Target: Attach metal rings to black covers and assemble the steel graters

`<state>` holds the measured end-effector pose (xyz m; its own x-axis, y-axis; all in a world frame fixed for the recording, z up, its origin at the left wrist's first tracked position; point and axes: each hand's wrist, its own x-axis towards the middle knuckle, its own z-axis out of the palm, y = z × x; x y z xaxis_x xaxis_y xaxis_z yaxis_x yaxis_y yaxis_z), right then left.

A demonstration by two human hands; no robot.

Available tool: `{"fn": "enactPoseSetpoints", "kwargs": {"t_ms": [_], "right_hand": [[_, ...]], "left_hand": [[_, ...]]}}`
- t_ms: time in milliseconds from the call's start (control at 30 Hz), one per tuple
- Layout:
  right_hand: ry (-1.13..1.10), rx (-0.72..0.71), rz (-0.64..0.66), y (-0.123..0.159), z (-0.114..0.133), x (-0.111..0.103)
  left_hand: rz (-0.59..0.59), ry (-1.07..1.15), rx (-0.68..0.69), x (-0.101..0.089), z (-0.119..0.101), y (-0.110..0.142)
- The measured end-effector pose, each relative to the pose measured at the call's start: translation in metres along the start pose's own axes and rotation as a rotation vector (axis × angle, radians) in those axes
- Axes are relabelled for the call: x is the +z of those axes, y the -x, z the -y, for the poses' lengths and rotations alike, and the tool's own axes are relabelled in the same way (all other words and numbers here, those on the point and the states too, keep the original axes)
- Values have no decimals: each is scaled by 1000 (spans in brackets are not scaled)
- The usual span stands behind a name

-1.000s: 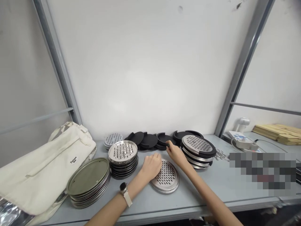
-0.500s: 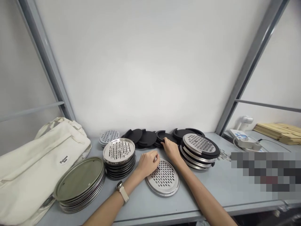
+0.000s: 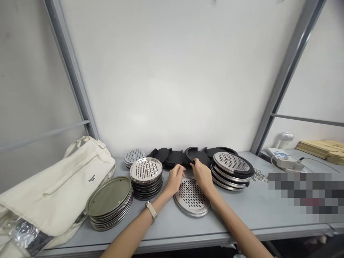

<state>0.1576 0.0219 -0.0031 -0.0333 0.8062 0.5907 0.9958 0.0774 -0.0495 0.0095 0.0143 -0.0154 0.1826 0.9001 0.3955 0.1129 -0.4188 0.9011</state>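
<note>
My right hand [image 3: 202, 176] pinches the near edge of a black round disc [image 3: 198, 155] with a raised partial rim. That disc is tilted up from the row of black discs along the wall. My left hand [image 3: 175, 179] hovers just left of it with loosely curled fingers, and nothing shows in it. Below both hands lies a perforated round metal plate [image 3: 192, 200] on the table. To the right stands a stack of metal plates and black discs, topped by a perforated plate [image 3: 231, 162] set in a black disc.
On the left are a stack of perforated plates [image 3: 146, 170], a stack of olive-topped round plates [image 3: 110, 197], small grey slotted discs [image 3: 134, 156] and a cream bag [image 3: 67, 179]. Metal hooks [image 3: 260, 175], a white device [image 3: 282, 157] and wooden boards [image 3: 322, 148] are at right.
My right hand has lifted the near edge of the black disc, tilting it up. My left hand has moved up off the perforated plate toward the disc. The view has shifted slightly.
</note>
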Motion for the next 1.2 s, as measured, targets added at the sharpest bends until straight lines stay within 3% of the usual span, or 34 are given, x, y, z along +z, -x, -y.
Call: {"fn": "enactPoseSetpoints", "kwargs": {"t_ms": [167,333,400,467,567,700,767,867,933,1200], "right_hand": [[5,-282,-158,20,2,-8],[-7,-419,-228,32,1,-16],[-4,-458,-217,33,0,-17],[-39,-463,-205,34,-2,-16],[-177,-304,-193,40,-9,-15],[-211,-1,-75,58,-30,-17],[-213,119,106,66,-42,-21],[-416,263,444,70,-50,-31],[-575,342,564,68,-48,-37],[-933,478,615,61,-29,-43]], "left_hand": [[19,407,-159,6,-7,-1],[-187,467,-224,3,-7,-5],[-181,476,-282,2,-6,-7],[-97,476,-323,1,-6,-7],[-24,468,-331,1,-8,-7],[-56,455,-324,0,-8,-7],[-69,450,-335,1,-7,-6],[-82,453,-358,5,-3,-4],[-99,458,-369,7,0,-2],[-115,447,-389,9,6,-2]]}}
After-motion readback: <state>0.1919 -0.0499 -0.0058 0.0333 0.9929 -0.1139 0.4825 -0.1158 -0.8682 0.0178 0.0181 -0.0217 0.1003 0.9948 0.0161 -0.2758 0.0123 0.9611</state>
